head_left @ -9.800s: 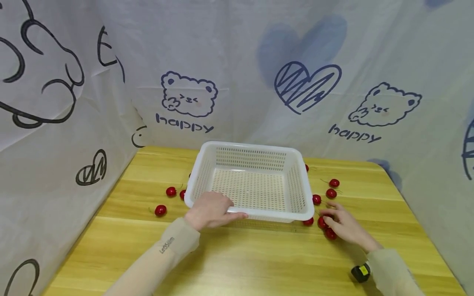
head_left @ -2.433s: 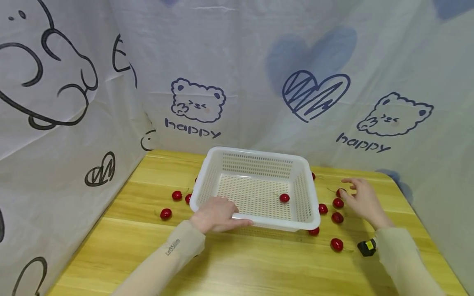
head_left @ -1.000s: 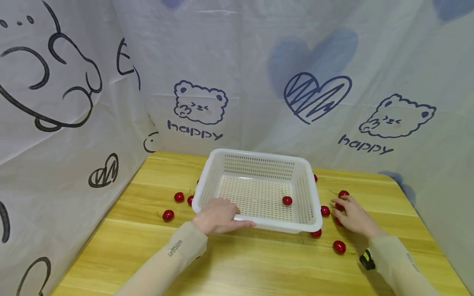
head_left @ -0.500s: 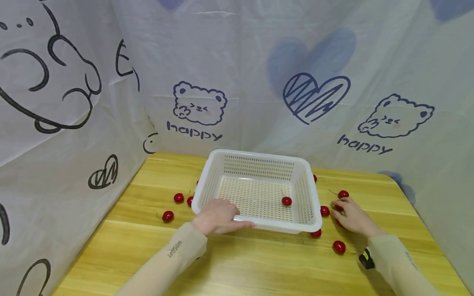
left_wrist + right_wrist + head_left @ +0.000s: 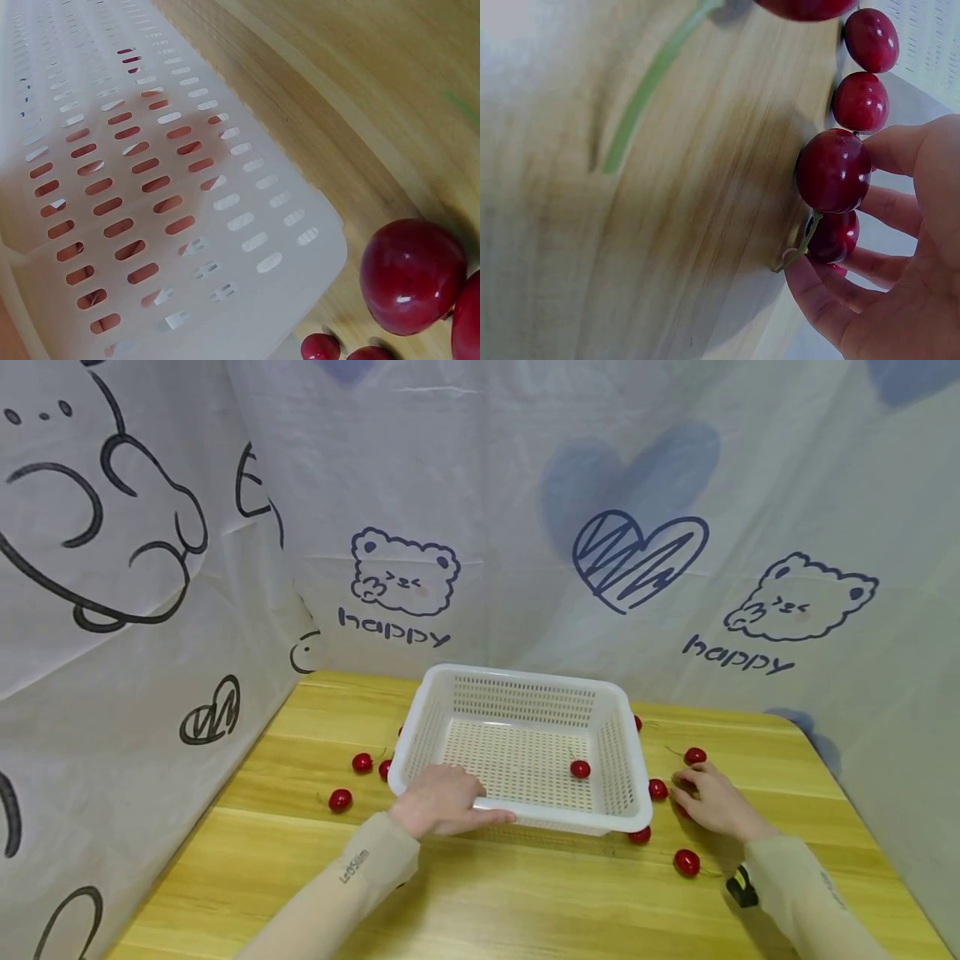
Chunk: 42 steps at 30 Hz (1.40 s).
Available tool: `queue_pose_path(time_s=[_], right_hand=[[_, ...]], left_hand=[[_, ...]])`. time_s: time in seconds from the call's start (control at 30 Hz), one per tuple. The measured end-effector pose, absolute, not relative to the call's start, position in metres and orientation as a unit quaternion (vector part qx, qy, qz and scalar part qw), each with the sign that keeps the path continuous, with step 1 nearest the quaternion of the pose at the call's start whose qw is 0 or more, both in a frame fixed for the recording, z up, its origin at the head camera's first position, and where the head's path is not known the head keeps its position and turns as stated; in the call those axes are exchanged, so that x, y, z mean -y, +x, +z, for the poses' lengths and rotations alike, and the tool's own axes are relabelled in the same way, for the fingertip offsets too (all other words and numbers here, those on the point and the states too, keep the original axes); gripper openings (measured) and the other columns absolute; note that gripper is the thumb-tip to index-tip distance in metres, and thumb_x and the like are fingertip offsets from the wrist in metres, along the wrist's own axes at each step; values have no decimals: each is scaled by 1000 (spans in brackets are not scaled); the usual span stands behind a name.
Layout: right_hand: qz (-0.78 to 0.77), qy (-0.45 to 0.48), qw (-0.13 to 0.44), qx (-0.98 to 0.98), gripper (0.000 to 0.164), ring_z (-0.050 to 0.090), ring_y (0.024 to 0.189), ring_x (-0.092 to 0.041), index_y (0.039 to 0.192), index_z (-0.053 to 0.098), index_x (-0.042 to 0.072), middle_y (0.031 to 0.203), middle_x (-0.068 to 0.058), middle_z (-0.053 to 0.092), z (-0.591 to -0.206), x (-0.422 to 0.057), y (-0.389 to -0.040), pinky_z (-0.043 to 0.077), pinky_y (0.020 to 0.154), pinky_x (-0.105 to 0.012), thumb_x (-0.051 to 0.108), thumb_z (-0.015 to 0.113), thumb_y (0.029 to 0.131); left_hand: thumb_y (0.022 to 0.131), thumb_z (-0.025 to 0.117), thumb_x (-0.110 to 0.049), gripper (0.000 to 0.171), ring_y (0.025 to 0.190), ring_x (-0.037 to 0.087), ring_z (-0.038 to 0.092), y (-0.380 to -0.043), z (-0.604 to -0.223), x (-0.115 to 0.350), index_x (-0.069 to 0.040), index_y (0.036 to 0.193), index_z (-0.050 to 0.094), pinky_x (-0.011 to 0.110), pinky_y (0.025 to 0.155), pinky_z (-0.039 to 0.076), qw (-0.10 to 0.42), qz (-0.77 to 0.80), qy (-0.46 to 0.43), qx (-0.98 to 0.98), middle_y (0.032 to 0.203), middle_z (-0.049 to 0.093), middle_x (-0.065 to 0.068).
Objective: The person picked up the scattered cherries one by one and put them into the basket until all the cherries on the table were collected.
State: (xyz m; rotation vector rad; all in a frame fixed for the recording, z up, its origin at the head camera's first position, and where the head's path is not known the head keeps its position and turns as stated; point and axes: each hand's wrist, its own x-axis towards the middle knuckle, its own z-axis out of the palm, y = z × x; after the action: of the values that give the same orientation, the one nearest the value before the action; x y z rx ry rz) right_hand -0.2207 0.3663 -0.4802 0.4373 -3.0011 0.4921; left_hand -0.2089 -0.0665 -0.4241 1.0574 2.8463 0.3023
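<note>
Cherries (image 5: 657, 789) crowd right fingers (image 5: 892, 148), their hold unclear, one between them and the basket (image 5: 566, 817) left fingers (image 5: 491, 817) grip.

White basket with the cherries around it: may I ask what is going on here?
A person's left hand holds the near rim of the white basket, where one cherry lies. The right hand is among the cherries on the table, right of the basket, touching one; whether its grip is closed is unclear. More cherries lie on the left.

One basket (image 5: 517, 747), at least eleven cherries (image 5: 580, 769) — two hands (image 5: 442, 799) (image 5: 716, 804), one table (image 5: 525, 897).
</note>
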Motion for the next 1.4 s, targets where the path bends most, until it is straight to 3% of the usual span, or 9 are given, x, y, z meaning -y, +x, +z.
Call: queue_pose_path(time_s=[0.53, 0.93, 1.4], right_hand=[[202, 108, 68, 971, 34, 51, 99, -42, 118, 55, -5, 114, -28, 47, -475, -362, -218, 43, 86, -60, 11, 61, 88], [214, 132, 141, 958, 41, 56, 79, -29, 119, 52, -4, 109, -24, 47, -463, -352, -218, 52, 66, -44, -1, 63, 80], [230, 136, 185, 946, 36, 53, 81, -29, 117, 52, -3, 103, -20, 51, -442, -336, -221, 52, 67, -47, -5, 62, 82]], left_hand=[[83, 31, -79, 64, 44, 7, 39, -208, -424, 66, -23, 58, 50, 24, 42, 37, 45, 98, 344, -933, 51, 43, -9], [84, 33, -78, 63, 44, 8, 39, -208, -424, 67, -23, 59, 50, 24, 42, 38, 45, 100, 343, -933, 51, 44, -9], [84, 33, -77, 62, 45, 7, 41, -210, -427, 67, -24, 58, 49, 24, 43, 38, 29, 92, 356, -930, 51, 45, -9]])
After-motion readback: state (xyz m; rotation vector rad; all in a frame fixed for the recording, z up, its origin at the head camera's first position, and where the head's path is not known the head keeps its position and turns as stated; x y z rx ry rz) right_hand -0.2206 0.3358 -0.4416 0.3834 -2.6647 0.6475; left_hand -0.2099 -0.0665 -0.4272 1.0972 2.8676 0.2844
